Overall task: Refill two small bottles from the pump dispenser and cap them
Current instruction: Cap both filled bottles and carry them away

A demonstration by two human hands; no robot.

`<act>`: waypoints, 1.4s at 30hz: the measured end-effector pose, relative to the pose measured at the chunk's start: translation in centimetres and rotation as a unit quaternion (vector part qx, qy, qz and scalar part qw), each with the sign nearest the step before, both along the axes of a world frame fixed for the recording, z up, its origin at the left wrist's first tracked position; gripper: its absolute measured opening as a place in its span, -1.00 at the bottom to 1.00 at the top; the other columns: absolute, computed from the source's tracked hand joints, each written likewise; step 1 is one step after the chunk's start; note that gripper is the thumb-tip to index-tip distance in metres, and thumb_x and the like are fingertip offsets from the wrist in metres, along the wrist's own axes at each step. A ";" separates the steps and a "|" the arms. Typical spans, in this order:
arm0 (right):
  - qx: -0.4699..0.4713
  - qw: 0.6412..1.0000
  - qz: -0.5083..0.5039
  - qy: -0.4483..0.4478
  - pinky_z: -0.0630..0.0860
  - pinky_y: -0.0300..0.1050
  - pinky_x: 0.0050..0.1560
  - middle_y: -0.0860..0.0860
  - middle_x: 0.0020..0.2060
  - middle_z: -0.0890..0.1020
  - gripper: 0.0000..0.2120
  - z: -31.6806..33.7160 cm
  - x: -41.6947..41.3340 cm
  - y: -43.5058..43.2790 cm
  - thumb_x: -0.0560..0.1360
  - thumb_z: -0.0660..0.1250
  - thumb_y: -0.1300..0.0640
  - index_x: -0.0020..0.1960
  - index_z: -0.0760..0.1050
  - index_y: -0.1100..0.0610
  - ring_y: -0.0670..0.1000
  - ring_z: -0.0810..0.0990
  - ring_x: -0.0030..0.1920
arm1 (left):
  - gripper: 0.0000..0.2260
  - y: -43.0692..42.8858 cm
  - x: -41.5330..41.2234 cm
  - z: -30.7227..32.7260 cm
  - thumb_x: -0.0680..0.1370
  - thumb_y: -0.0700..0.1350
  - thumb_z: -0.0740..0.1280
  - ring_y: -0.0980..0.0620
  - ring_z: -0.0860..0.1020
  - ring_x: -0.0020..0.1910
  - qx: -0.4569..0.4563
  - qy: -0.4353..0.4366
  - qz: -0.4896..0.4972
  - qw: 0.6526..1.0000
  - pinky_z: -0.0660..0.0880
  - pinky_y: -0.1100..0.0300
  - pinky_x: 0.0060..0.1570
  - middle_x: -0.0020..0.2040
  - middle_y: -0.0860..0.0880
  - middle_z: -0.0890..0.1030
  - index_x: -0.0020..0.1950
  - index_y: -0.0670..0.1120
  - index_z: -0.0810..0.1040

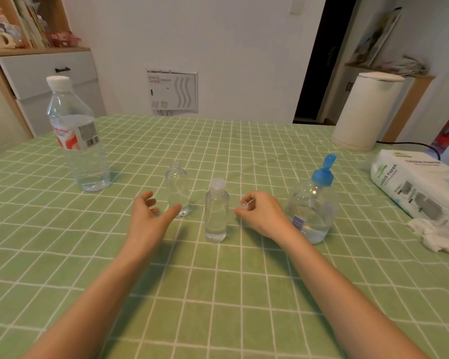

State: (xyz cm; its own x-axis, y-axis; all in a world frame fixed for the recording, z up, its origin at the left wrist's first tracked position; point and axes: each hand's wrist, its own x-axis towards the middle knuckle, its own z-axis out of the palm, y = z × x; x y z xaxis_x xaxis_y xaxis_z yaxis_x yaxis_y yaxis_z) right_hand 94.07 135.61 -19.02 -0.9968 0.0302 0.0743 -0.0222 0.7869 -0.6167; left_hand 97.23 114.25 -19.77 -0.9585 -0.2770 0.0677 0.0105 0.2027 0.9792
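A home room: a desk [244, 294] under a green checked cloth, a bookshelf [24, 29] at upper left, a tissue pack [420, 185] at right.

White wall [244, 47], wooden shelf [36, 51], perhaps dark doorway [311, 60]

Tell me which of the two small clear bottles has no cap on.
The rounder small clear plastic bottle beside the left hand: its threaded neck is bare. The slimmer clear bottle wears a translucent flip cap.
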 end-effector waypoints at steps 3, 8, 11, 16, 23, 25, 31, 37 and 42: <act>-0.009 1.000 0.015 0.000 0.35 -0.34 -0.34 -0.08 -0.21 0.55 -0.80 0.4 1.5 0.2 0.48 0.36 0.05 0.08 0.53 0.09 -0.10 0.52 -0.21 | -0.26 0.1 -1.7 -0.3 0.44 -0.04 0.43 -0.09 0.32 0.37 -0.024 -0.027 -0.027 0.999 0.28 0.02 0.31 0.45 -0.11 0.27 0.48 -0.10 0.10; -0.029 0.999 0.039 0.004 0.48 -0.23 -0.15 -0.06 -0.10 0.60 -0.78 0.9 4.0 0.0 0.50 0.33 0.05 0.12 0.53 0.07 -0.09 0.58 -0.13 | -0.44 0.5 -3.6 -1.0 0.48 -0.09 0.39 -0.05 0.42 0.29 -0.033 -0.008 -0.071 0.997 0.36 0.10 0.24 0.35 -0.08 0.42 0.41 -0.11 0.25; -0.030 0.998 0.049 0.012 0.45 -0.32 -0.20 -0.09 -0.08 0.58 -0.73 1.1 5.2 0.0 0.50 0.34 0.03 0.18 0.53 0.06 -0.13 0.56 -0.14 | -0.67 0.7 -3.8 -0.9 0.49 -0.14 0.38 0.03 0.52 0.06 -0.037 0.019 -0.076 0.996 0.40 0.27 -0.05 0.09 0.01 0.54 0.21 -0.03 0.40; -0.074 0.995 0.062 0.025 0.54 -0.23 -0.12 -0.12 -0.09 0.58 -0.68 1.9 7.1 0.0 0.49 0.37 0.01 0.23 0.54 0.01 -0.15 0.57 -0.16 | -0.67 0.0 -2.1 -0.4 0.44 -0.15 0.43 -0.01 0.54 0.07 -0.039 0.028 -0.072 0.996 0.45 0.06 0.12 0.05 0.00 0.57 0.17 -0.04 0.44; -0.184 0.979 0.078 0.030 0.51 -0.41 -0.20 -0.13 -0.23 0.63 -0.79 3.2 8.9 -0.7 0.43 0.45 0.05 0.01 0.48 0.00 -0.30 0.56 -0.32 | -0.73 -0.3 5.5 0.8 0.33 -0.07 0.46 0.13 0.62 -0.05 -0.007 0.035 -0.149 0.988 0.46 0.29 -0.11 -0.07 0.09 0.66 -0.02 0.10 0.53; -0.210 0.972 0.097 0.031 0.54 -0.37 -0.15 -0.08 -0.22 0.65 -0.79 3.8 9.5 -1.1 0.40 0.48 0.10 -0.03 0.50 0.03 -0.25 0.58 -0.29 | -0.69 0.1 7.7 0.8 0.27 0.00 0.45 0.21 0.62 -0.09 0.004 0.029 -0.163 0.986 0.49 0.35 -0.15 -0.09 0.14 0.68 -0.01 0.09 0.54; -0.236 0.952 0.192 0.033 0.58 -0.21 0.01 -0.01 -0.14 0.66 -0.76 5.0 11.3 -1.8 0.44 0.44 0.23 0.09 0.62 0.05 -0.05 0.63 -0.15 | -0.64 1.4 10.8 -0.4 0.18 0.07 0.47 0.23 0.62 -0.07 0.021 0.020 -0.181 0.983 0.51 0.39 -0.19 -0.06 0.21 0.67 -0.05 0.12 0.57; -0.264 0.939 0.220 0.034 0.57 -0.16 0.02 -0.08 -0.18 0.60 -0.74 5.4 11.4 -1.7 0.41 0.46 0.23 0.06 0.55 0.03 -0.09 0.59 -0.16 | -0.66 1.5 11.1 -0.3 0.24 0.08 0.48 0.15 0.63 -0.03 0.000 0.034 -0.205 0.978 0.50 0.17 -0.02 -0.04 0.09 0.68 -0.01 0.18 0.57; -0.306 0.919 0.245 0.046 0.57 -0.26 0.00 -0.10 -0.15 0.64 -0.77 6.0 11.2 -1.7 0.40 0.47 0.31 -0.05 0.55 0.04 -0.12 0.62 -0.11 | -0.68 1.8 11.3 -0.2 0.26 0.07 0.47 0.14 0.63 -0.05 0.004 0.045 -0.217 0.975 0.55 0.26 -0.10 -0.04 0.06 0.68 -0.01 0.14 0.58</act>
State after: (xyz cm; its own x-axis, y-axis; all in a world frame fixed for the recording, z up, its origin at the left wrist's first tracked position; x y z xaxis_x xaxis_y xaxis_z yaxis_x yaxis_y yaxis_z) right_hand 105.29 133.92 -12.99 -0.8925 -0.3554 0.2777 -0.3557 0.1757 -0.9179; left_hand 108.50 116.04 -19.99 -0.9759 0.1524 0.1565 0.1796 0.1517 0.9720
